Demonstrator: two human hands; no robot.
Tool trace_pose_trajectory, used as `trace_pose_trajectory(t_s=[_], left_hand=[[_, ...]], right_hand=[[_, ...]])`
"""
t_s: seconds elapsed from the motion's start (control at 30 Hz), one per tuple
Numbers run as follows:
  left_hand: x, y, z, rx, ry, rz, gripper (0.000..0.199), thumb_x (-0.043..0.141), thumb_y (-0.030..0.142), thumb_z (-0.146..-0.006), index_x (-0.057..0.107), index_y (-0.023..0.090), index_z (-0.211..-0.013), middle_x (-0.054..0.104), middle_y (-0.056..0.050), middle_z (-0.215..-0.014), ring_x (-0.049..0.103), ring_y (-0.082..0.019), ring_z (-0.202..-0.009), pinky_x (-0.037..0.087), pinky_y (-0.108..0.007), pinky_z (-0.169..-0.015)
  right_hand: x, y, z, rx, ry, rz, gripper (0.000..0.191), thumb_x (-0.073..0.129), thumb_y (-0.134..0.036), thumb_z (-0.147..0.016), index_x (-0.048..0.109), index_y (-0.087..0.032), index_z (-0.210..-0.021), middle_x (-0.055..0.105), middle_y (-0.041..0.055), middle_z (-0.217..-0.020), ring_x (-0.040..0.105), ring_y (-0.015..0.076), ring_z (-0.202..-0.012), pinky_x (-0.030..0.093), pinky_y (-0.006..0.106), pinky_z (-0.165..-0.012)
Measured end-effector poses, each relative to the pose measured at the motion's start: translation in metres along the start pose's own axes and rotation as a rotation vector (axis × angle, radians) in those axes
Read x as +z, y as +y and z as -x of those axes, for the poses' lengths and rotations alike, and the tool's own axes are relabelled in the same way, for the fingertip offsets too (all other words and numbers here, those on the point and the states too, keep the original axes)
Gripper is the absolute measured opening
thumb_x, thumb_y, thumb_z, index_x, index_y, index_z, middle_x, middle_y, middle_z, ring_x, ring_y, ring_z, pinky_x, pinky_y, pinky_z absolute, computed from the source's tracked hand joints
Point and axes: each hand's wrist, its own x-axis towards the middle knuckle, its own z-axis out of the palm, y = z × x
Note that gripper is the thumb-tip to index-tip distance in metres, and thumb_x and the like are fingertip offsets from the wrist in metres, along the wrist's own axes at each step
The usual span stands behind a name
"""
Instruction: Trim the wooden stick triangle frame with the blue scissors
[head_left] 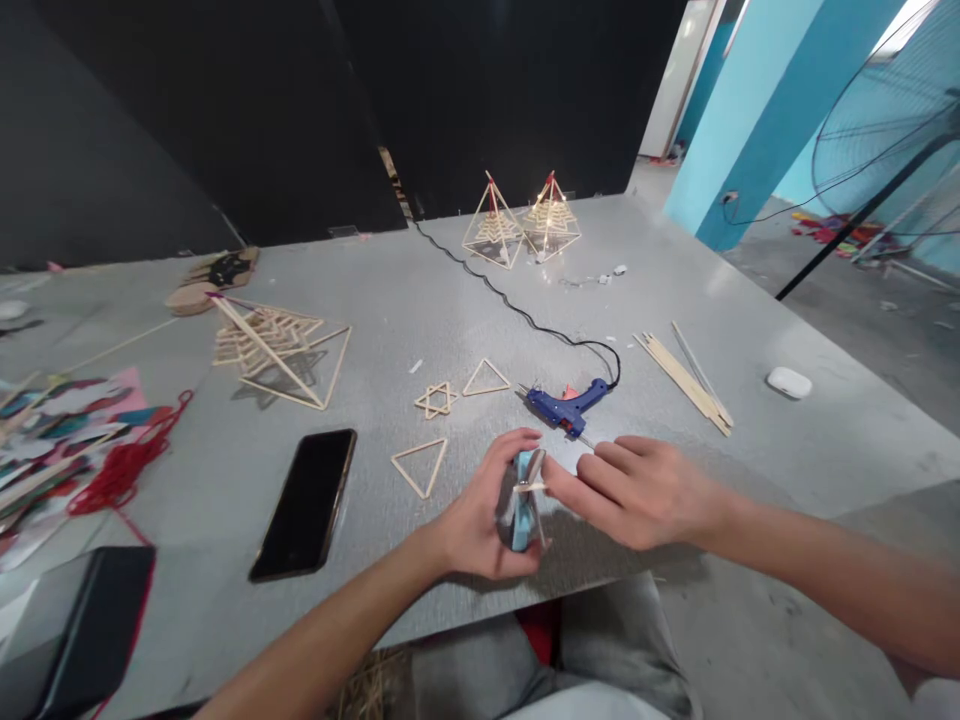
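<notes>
A blue glue gun (568, 406) lies on the grey desk (450, 310), its black cord (510, 300) running away toward the far edge. Just left of the glue gun lie a stick star (436, 400) and two stick triangles (486, 378). Farther left lies a black phone (305, 503), with a large stick pyramid (277, 350) beyond it. Right of the glue gun lies a bundle of sticks (686, 372), then a white case (789, 382). Two small pyramids (521, 222) stand far behind the glue gun.

The grey surface (465, 300) carries a black phone (305, 503) lower left, stick triangles (421, 465) at centre, a blue glue gun (568, 405), loose sticks (684, 377) right, and stick pyramids (521, 222) at top.
</notes>
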Motion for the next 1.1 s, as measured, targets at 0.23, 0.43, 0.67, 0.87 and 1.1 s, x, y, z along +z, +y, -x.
trace_pose_trajectory(t_s=[0.23, 0.43, 0.67, 0.87, 1.1], left_hand=[[0.001, 0.007, -0.003, -0.042, 0.036, -0.032, 0.102, 0.083, 0.034, -0.073, 0.033, 0.028, -0.162, 0.042, -0.017, -0.158, 0.049, -0.046, -0.149, 0.047, -0.071, -0.124], [-0.004, 0.007, -0.004, 0.028, 0.049, -0.065, 0.100, 0.082, 0.026, -0.070, 0.038, 0.028, -0.160, 0.051, -0.016, -0.147, 0.055, -0.043, -0.141, 0.053, -0.069, -0.118], [-0.005, 0.004, -0.003, 0.001, 0.054, -0.054, 0.101, 0.080, 0.025, -0.072, 0.037, 0.027, -0.163, 0.046, -0.017, -0.155, 0.049, -0.044, -0.149, 0.047, -0.072, -0.123], [-0.005, 0.003, -0.002, -0.003, 0.048, -0.031, 0.106, 0.085, 0.030, -0.075, 0.032, 0.028, -0.166, 0.041, -0.020, -0.161, 0.046, -0.046, -0.151, 0.043, -0.075, -0.125], [-0.005, 0.001, -0.002, -0.002, 0.044, -0.039, 0.106, 0.085, 0.029, -0.073, 0.033, 0.028, -0.165, 0.041, -0.019, -0.160, 0.046, -0.046, -0.151, 0.045, -0.075, -0.123]], right_hand=[[0.003, 0.005, 0.001, -0.097, 0.088, 0.165, 0.020, 0.068, -0.025, -0.101, 0.080, -0.012, -0.111, 0.042, -0.0051, -0.068, 0.032, 0.0132, -0.060, 0.025, 0.032, -0.056], [0.003, 0.006, 0.000, -0.057, 0.058, 0.038, 0.016, 0.057, -0.014, -0.105, 0.072, -0.016, -0.106, 0.046, -0.0060, -0.064, 0.038, 0.0145, -0.058, 0.026, 0.032, -0.056], [-0.011, 0.012, -0.009, 0.225, -0.269, -0.559, 0.030, 0.042, -0.027, -0.121, 0.069, -0.019, -0.109, 0.076, -0.0028, -0.083, 0.053, 0.0121, -0.056, 0.027, 0.033, -0.056], [-0.007, 0.003, -0.007, 0.323, -0.220, -0.684, 0.024, 0.047, -0.022, -0.118, 0.070, -0.018, -0.112, 0.078, -0.0010, -0.086, 0.060, 0.0098, -0.061, 0.031, 0.028, -0.056], [0.002, -0.005, -0.002, 0.236, -0.127, -0.432, 0.023, 0.046, -0.014, -0.114, 0.068, -0.017, -0.112, 0.066, -0.0036, -0.072, 0.052, 0.0121, -0.054, 0.028, 0.033, -0.051]])
